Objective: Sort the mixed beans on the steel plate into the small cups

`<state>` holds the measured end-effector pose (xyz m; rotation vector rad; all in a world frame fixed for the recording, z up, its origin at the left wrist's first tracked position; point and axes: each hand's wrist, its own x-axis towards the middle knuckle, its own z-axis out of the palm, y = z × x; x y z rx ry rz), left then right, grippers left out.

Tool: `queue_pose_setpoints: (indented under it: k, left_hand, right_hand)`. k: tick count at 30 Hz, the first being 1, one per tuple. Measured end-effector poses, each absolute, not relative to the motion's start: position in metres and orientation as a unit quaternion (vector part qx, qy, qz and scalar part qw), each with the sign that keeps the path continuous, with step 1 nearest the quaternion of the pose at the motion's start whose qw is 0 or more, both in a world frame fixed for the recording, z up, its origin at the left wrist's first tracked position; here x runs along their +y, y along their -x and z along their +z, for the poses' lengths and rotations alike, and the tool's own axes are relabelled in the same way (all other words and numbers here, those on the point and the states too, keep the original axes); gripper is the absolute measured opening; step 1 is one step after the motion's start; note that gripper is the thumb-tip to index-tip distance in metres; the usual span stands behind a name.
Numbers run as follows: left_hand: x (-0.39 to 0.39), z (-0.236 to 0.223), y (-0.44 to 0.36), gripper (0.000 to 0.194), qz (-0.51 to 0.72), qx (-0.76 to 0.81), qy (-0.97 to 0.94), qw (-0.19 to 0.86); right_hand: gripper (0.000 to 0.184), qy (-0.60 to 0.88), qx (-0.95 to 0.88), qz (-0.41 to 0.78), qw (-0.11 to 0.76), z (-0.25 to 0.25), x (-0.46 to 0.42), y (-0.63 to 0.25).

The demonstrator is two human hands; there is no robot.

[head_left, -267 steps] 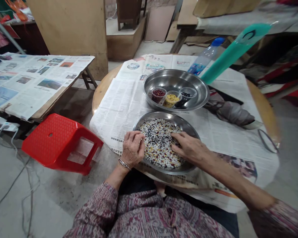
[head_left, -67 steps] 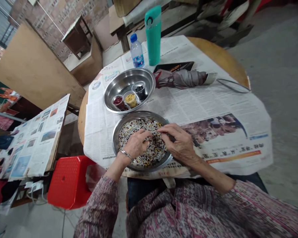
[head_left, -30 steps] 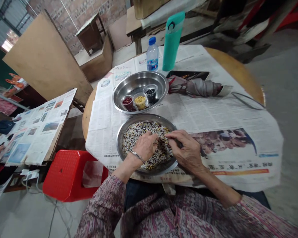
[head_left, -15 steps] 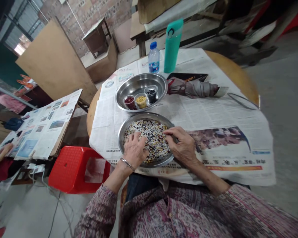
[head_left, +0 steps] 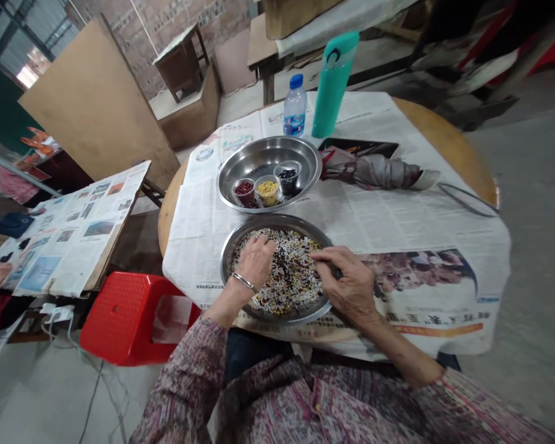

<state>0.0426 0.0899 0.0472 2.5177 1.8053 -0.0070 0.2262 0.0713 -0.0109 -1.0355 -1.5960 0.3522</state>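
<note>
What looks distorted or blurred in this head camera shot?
In the head view, wide-angle bending curves the edge of the round wooden table, the grey concrete floor smears softly at right, a bright window glares at upper left, and the shallow steel dish shows soft highlights.

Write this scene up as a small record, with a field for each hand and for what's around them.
Left hand: fingers in the mixed grains, bangle on the wrist
Right hand: fingertips at the grains, by the rim of the steel plate
Things: steel basin beside the plate, holding a cup of red grains, a cup of yellow grains and a cup of black grains
Rest: newspaper, water bottle, teal flask, folded umbrella, red stool
</note>
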Motion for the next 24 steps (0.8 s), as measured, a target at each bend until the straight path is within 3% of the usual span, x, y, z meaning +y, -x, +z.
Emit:
queue_pose_setpoints:
  k: [8,12,14,20,24]
  left_hand:
    - [0.051,0.051,-0.013,0.01,0.061,0.674,-0.736,0.003]
    - [0.047,0.053,-0.025,0.036,0.064,0.627,-0.776,0.024]
    - [0.057,0.054,-0.034,0.039,0.039,0.599,-0.799,0.038]
    - [0.093,0.056,-0.055,0.025,-0.037,0.582,-0.807,0.09]
    - [0.082,0.055,-0.065,0.019,-0.015,0.56,-0.817,0.136]
  right_hand:
    - [0.017,0.441,-0.673,0.167,0.569,-0.008,0.07,-0.227]
    - [0.018,0.442,-0.673,0.172,0.567,-0.009,0.07,-0.228]
    - [0.018,0.44,-0.674,0.174,0.568,-0.01,0.07,-0.228]
    - [0.018,0.437,-0.674,0.171,0.571,-0.01,0.07,-0.228]
    - [0.017,0.439,-0.671,0.172,0.573,-0.011,0.071,-0.228]
